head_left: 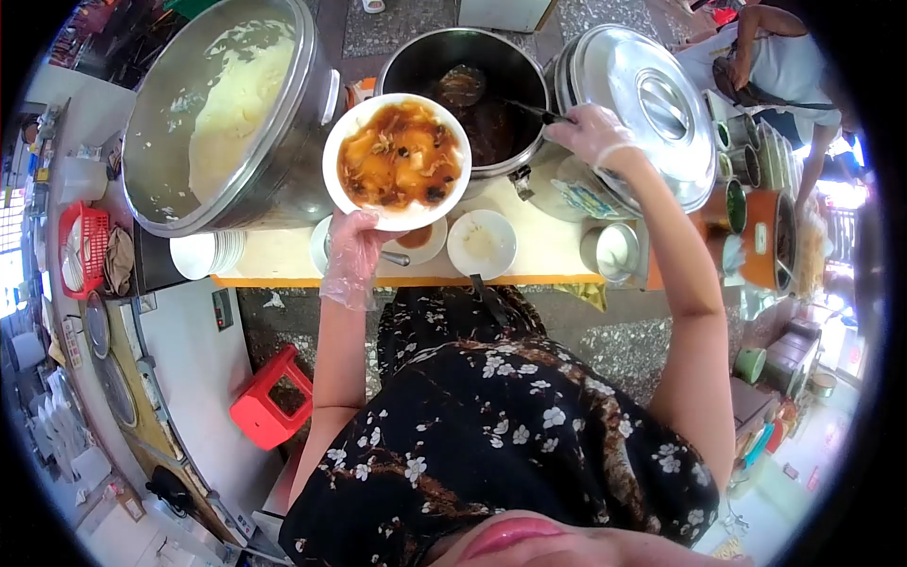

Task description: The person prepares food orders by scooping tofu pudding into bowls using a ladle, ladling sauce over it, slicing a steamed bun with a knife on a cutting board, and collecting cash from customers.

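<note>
My left hand (351, 248), in a clear plastic glove, holds up a white bowl (333, 175) from below. Soft pale pieces in a thick brown sauce with dark bits (399, 156) fill the bowl. My right hand (593, 134), also gloved, is closed around the dark handle of a ladle (463, 85). The ladle's bowl is inside a deep metal pot (542, 90) of dark brown liquid, just beyond the white bowl. To the left, a large tilted metal pot (156, 118) contains a pale, smooth, tofu-like mass (248, 104).
A pot with a shiny lid (642, 104) stands at the right. Along the counter (548, 248) are stacked white plates (203, 253), used dishes (482, 244) and a white cup (616, 250). A red stool (274, 397) is at lower left. Another person (775, 66) stands at upper right.
</note>
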`<state>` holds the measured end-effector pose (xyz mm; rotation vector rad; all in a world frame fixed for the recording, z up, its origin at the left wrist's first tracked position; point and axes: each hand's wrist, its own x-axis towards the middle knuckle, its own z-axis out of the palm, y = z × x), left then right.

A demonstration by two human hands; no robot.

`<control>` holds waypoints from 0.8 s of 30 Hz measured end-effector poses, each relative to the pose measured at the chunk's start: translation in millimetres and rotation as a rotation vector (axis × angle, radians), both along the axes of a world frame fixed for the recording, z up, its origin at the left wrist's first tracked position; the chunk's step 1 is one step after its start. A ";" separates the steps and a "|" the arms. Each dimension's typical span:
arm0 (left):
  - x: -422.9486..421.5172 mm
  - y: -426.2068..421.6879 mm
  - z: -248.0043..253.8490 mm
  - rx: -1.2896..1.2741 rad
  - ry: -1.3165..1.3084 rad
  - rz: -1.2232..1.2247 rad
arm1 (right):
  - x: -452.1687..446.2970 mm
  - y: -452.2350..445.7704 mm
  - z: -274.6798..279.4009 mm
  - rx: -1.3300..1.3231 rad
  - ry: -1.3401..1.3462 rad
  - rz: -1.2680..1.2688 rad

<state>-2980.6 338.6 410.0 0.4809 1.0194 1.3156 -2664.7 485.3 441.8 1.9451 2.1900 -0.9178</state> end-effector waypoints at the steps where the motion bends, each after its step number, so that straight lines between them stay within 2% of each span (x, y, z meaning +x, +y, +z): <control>1: 0.3 -0.2 0.1 -0.015 0.026 0.004 | 5.6 -7.5 8.4 0.010 0.003 -0.004; 5: 0.0 3.7 -6.7 0.000 0.011 -0.013 | 24.8 -32.6 44.0 -0.028 0.163 -0.119; 7: 1.6 5.6 -3.5 0.015 -0.016 -0.042 | 25.2 -62.9 86.4 -0.035 0.253 -0.316; 9: 0.8 6.8 -4.5 -0.002 -0.012 -0.043 | 30.3 -92.3 101.0 0.122 0.299 -0.415; 12: 1.8 13.2 8.4 0.008 0.033 -0.132 | 49.0 -113.0 107.9 -0.050 0.319 -0.418; 13: 0.0 15.2 10.6 0.009 0.026 -0.154 | 39.3 -123.4 118.4 -0.113 0.427 -0.410; 15: -5.1 16.2 17.7 0.011 0.001 -0.239 | 27.0 -155.4 123.9 0.003 0.470 -0.410; 16: -10.3 17.9 21.3 0.019 -0.009 -0.306 | 19.6 -169.2 120.8 0.214 0.272 -0.279; 17: -15.7 20.5 25.7 0.011 -0.016 -0.343 | 7.3 -177.6 133.7 0.130 0.321 -0.272; 24: -41.8 20.7 61.7 -0.075 -0.132 -0.712 | -82.3 -276.8 176.0 0.409 0.003 -0.464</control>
